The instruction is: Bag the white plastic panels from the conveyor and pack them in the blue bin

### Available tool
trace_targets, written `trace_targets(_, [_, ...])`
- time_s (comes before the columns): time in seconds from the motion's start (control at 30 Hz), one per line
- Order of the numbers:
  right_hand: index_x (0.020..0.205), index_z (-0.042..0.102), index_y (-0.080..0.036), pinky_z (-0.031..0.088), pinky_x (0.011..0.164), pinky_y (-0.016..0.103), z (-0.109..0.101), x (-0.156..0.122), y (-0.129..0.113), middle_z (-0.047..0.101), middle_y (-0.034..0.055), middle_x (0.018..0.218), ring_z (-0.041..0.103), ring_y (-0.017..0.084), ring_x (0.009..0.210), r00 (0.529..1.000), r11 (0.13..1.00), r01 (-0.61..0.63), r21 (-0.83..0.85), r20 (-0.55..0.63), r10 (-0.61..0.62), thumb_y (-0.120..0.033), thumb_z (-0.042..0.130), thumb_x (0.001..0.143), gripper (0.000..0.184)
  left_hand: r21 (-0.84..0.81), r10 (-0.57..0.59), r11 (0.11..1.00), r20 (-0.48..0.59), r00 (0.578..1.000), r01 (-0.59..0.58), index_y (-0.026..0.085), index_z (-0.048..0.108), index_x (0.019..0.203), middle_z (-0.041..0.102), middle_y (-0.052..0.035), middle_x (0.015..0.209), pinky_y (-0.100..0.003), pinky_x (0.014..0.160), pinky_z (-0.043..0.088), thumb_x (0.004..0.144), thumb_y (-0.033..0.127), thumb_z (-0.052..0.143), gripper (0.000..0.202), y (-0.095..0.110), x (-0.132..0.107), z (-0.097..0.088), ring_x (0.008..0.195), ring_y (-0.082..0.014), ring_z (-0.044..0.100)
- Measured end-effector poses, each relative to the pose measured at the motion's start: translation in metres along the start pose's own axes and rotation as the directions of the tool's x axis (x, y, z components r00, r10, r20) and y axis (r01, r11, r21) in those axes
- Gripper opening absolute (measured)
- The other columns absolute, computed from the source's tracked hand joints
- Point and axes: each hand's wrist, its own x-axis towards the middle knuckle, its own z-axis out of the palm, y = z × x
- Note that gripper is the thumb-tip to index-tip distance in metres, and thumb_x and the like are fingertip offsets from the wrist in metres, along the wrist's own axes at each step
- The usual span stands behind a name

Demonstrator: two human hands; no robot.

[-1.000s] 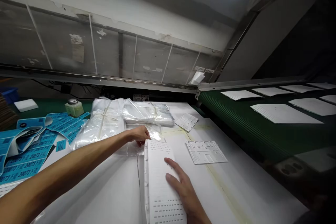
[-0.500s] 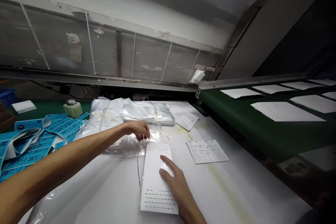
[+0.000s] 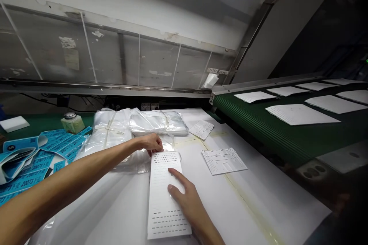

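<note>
The slotted white panel (image 3: pixel 162 199) is partly covered by the right hand (image 3: pixel 189 201); blue labels (image 3: pixel 34 178) are cut off at left.

Vs 1 s ago, slotted white panel (image 3: pixel 161 195) lies flatter, tabbed L side now hidden, near end in frame. L hand (image 3: pixel 152 143) sits closer to panel's far edge than 0.5 s ago.

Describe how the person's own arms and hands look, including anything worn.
The left hand and the right hand are ungloved. No sleeve covers the left forearm where it shows, and no watch or bracelet is visible.
</note>
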Motion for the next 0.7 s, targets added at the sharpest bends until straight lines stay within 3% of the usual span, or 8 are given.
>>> trace_targets(0.13, [0.126, 0.053, -0.031, 0.031, 0.106, 0.034, 0.001, 0.008, 0.005, 0.049, -0.0030, 0.137, 0.041, 0.019, 0.128, 0.996, 0.996, -0.081, -0.046, -0.034, 0.080, -0.033, 0.056, 0.080, 0.046, 0.059, 0.038, 0.998, -0.098, 0.994, -0.033, 0.012, 0.066, 0.068, 0.063, -0.0033, 0.061, -0.024, 0.051, 0.048, 0.067, 0.030, 0.064, 0.018, 0.000, -0.002, -0.003, 0.056, -0.0142, 0.059])
trace_targets(0.23, [0.127, 0.052, -0.030, 0.030, 0.107, 0.033, 0.002, 0.004, 0.002, 0.048, -0.0025, 0.137, 0.040, 0.018, 0.128, 0.990, 0.989, -0.125, -0.073, -0.068, 0.120, -0.031, 0.055, 0.080, 0.047, 0.063, 0.069, 0.996, -0.111, 0.991, -0.062, 0.012, 0.065, 0.071, 0.062, -0.0029, 0.060, -0.024, 0.050, 0.049, 0.071, 0.032, 0.059, 0.021, 0.002, -0.006, -0.003, 0.054, -0.0139, 0.059])
trace_targets(0.4, [0.128, 0.049, -0.035, 0.031, 0.105, 0.030, 0.011, 0.004, -0.011, 0.051, -0.0067, 0.135, 0.042, 0.016, 0.126, 1.000, 0.980, 0.026, -0.195, 0.013, -0.023, -0.032, 0.050, 0.083, 0.046, 0.114, 0.112, 0.989, -0.127, 0.986, -0.098, 0.013, 0.065, 0.076, 0.062, -0.0034, 0.063, -0.023, 0.046, 0.047, 0.073, 0.036, 0.055, 0.025, 0.010, -0.009, -0.002, 0.054, -0.0152, 0.060])
trace_targets(0.5, [0.126, 0.052, -0.035, 0.038, 0.099, 0.033, 0.016, 0.013, -0.019, 0.054, -0.0037, 0.131, 0.049, 0.019, 0.120, 0.997, 0.969, 0.049, -0.244, 0.070, -0.033, -0.031, 0.052, 0.081, 0.046, 0.187, 0.141, 0.977, -0.175, 0.974, -0.108, 0.014, 0.066, 0.075, 0.062, -0.0031, 0.063, -0.022, 0.044, 0.044, 0.074, 0.038, 0.053, 0.027, 0.013, -0.012, -0.002, 0.052, -0.0149, 0.059])
trace_targets(0.7, [0.127, 0.053, -0.032, 0.039, 0.097, 0.038, 0.026, 0.023, -0.022, 0.058, 0.0008, 0.127, 0.054, 0.024, 0.114, 0.995, 0.963, 0.099, -0.249, 0.044, -0.090, -0.030, 0.051, 0.079, 0.048, 0.328, 0.228, 0.937, -0.318, 0.920, -0.119, 0.017, 0.065, 0.072, 0.064, -0.0023, 0.066, -0.023, 0.049, 0.037, 0.076, 0.040, 0.050, 0.028, 0.016, -0.018, 0.002, 0.059, -0.0158, 0.058])
